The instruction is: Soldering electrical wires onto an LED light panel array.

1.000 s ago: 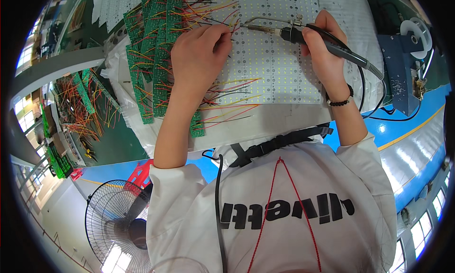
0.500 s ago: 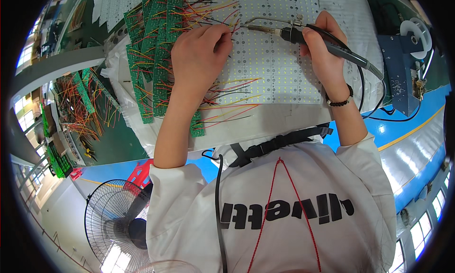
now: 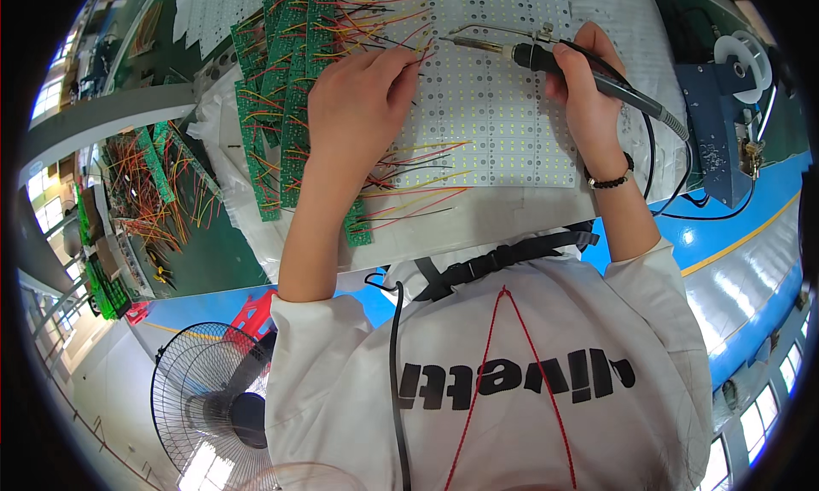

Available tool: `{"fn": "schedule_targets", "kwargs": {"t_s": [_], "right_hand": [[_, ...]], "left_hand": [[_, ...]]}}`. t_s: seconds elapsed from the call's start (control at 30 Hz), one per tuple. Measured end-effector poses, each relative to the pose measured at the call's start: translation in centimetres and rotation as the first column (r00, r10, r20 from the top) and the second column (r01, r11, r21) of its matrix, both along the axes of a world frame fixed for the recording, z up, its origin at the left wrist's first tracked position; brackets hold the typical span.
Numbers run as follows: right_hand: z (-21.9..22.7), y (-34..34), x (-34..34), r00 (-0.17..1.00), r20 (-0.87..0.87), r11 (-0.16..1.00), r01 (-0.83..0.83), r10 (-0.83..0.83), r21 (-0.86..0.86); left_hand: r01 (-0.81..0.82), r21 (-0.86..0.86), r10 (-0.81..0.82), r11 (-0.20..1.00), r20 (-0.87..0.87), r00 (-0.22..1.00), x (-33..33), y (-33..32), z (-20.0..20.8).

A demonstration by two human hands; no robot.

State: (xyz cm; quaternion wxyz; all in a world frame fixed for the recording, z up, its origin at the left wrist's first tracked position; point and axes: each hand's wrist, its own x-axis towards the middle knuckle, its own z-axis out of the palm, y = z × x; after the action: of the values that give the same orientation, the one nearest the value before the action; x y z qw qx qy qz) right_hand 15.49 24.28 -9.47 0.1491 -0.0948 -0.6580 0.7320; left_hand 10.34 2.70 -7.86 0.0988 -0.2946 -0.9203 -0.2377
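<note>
My right hand (image 3: 589, 90) is closed around a soldering iron (image 3: 546, 60), with a thin metal solder feed tube (image 3: 503, 29) running above its barrel. The iron's tip points left over a white LED panel (image 3: 503, 133) with rows of small yellowish chips. Just left of the tip, my left hand (image 3: 363, 98) pinches at a thin red wire (image 3: 426, 57); the fingertips are partly hidden. Tip and wire look slightly apart. Under and beside my left forearm lie long green circuit boards (image 3: 296, 107), with red, yellow and black wires reaching onto the panel.
A blue-grey solder feeder (image 3: 721, 133) with a white spool (image 3: 749, 64) stands at the right, its cable looping to the iron. Loose wires (image 3: 149, 184) are heaped at the left, near a curved grey bar (image 3: 102, 128). A black fan (image 3: 213, 406) stands lower left.
The soldering iron's tip has shifted slightly up and to the right, away from the wire end. My left hand stays almost in place.
</note>
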Motion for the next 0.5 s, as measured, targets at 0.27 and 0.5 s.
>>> {"fn": "schedule_targets", "kwargs": {"t_s": [0.27,0.5], "right_hand": [[-0.2,0.0,-0.2,0.999,-0.013,0.998,0.052,-0.051,0.028],[-0.6,0.6,-0.2,0.994,0.043,0.988,0.097,-0.103,0.122]], "left_hand": [[-0.224,0.03,0.221,0.974,0.068,0.973,4.1,-5.5,5.0],[-0.546,0.022,0.526,0.837,0.244,0.815,5.9,-5.5,2.3]]}}
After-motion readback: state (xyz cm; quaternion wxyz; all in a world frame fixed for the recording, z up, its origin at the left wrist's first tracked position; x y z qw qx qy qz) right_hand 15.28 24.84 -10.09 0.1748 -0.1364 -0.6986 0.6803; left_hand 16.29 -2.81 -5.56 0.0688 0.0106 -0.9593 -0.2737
